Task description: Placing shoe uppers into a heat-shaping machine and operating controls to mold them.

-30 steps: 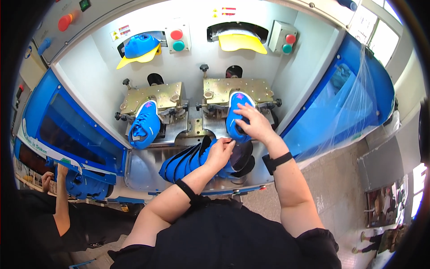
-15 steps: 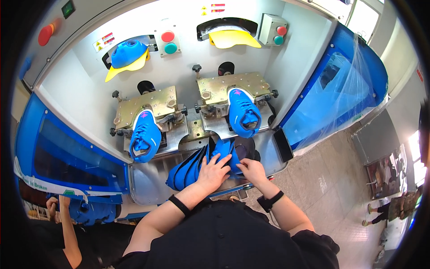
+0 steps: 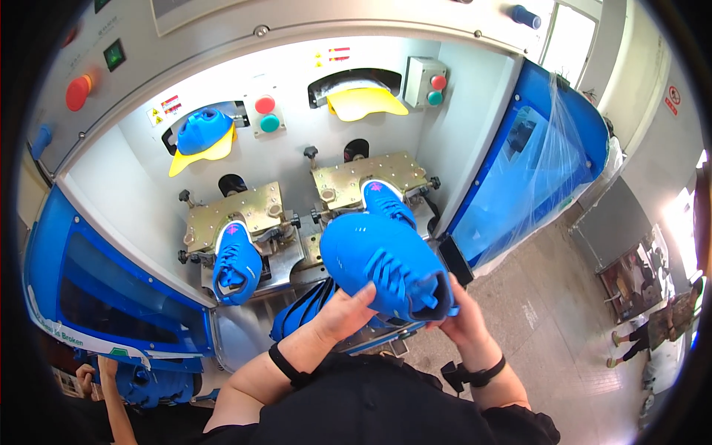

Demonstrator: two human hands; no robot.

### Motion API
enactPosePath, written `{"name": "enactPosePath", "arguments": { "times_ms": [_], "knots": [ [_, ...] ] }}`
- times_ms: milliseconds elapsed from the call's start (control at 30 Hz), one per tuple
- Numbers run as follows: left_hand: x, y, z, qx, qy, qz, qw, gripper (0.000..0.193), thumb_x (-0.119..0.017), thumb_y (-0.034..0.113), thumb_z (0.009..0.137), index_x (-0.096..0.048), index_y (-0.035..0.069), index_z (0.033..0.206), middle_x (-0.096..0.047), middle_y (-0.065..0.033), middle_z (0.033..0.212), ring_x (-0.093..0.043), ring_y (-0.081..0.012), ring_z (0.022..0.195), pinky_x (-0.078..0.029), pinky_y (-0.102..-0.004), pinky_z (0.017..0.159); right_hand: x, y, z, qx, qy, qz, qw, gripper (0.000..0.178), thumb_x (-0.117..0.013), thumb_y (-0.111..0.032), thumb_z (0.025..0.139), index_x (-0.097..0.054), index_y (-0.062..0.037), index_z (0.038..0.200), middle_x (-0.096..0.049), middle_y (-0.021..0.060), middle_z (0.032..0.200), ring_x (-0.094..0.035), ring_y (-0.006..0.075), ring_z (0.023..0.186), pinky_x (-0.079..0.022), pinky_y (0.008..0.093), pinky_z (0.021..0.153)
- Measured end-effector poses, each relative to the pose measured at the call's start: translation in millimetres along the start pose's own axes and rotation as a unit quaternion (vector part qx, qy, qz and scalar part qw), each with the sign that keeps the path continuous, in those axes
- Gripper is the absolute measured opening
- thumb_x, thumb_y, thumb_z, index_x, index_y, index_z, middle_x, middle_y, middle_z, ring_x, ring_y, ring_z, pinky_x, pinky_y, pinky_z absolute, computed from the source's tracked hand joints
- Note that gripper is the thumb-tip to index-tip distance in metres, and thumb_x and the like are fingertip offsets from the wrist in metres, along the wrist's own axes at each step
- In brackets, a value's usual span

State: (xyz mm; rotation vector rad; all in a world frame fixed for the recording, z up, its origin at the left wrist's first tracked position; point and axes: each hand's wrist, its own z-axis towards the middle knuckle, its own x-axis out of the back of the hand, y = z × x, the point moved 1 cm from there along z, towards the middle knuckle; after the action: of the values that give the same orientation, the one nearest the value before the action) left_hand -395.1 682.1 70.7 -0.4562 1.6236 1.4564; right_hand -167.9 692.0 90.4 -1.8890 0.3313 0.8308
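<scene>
A blue lace-up shoe upper [image 3: 378, 259] is held up in front of me, its toe pointing away to the upper left and its heel opening toward me. My left hand [image 3: 345, 315] is closed on its near left side, thumb on top, the other fingers hidden underneath. At the heel my right hand [image 3: 463, 319] grips the collar edge. Behind it, a white-edged blue upper [image 3: 382, 199] on the right clamp plate [image 3: 371, 176] is partly covered. Another blue upper [image 3: 237, 263] sits at the left clamp plate [image 3: 237, 216].
Folded blue uppers [image 3: 300, 311] lie on the metal tray [image 3: 237, 337]. Above, a blue upper [image 3: 204, 130] sits over a yellow flap [image 3: 211, 157], with a second yellow flap [image 3: 367, 104] to the right. Button boxes [image 3: 426, 83] line the machine wall. A co-worker's hands [image 3: 96, 371] show at lower left.
Both hands have risen from the stack on the tray with one upper, now held between them over the right clamp. The view has tilted upward.
</scene>
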Motion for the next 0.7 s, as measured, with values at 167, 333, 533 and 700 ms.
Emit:
{"name": "enactPosePath", "arguments": {
  "times_ms": [167,333,533,700],
  "knots": [
    [-8,49,7,-0.035,0.081,0.055,0.995,0.051,-0.057,0.029,0.100,-0.043,0.004,0.142,-0.057,-0.0120,0.135,-0.059,-0.0250,0.120,-0.048,-0.0448,0.103,-36,-9,9,0.494,-0.072,-0.374,0.782,0.049,-0.067,-0.038,0.091,-0.052,-0.0054,0.124,-0.061,0.0080,0.107,-0.059,0.0115,0.089,-0.047,0.0219,0.065],
    [-8,62,1,-0.060,0.094,0.035,0.993,0.054,-0.055,0.035,0.101,-0.040,0.006,0.143,-0.056,-0.0128,0.136,-0.059,-0.0263,0.120,-0.049,-0.0452,0.101,-68,-38,29,0.516,-0.192,-0.617,0.563,0.037,-0.086,-0.014,0.066,-0.067,-0.0104,0.099,-0.064,0.0085,0.102,-0.067,0.0295,0.088,-0.057,0.0367,0.072],
    [6,66,-26,-0.106,0.088,0.077,0.987,0.061,-0.056,0.043,0.098,-0.038,0.011,0.146,-0.051,-0.0180,0.140,-0.048,-0.0356,0.130,-0.042,-0.0502,0.106,-113,-114,93,0.576,-0.094,-0.604,0.543,0.033,-0.083,-0.008,0.069,-0.061,-0.0061,0.094,-0.060,0.0118,0.093,-0.063,0.0324,0.085,-0.052,0.0377,0.069],
    [24,55,-63,-0.114,0.171,0.079,0.976,0.052,-0.054,0.040,0.099,-0.045,0.009,0.140,-0.056,-0.0185,0.134,-0.052,-0.0360,0.125,-0.044,-0.0527,0.103,-157,-170,195,0.603,0.005,-0.605,0.520,0.029,-0.078,-0.020,0.080,-0.061,-0.0046,0.099,-0.061,0.0133,0.093,-0.062,0.0315,0.083,-0.051,0.0369,0.069]
  ]
}}
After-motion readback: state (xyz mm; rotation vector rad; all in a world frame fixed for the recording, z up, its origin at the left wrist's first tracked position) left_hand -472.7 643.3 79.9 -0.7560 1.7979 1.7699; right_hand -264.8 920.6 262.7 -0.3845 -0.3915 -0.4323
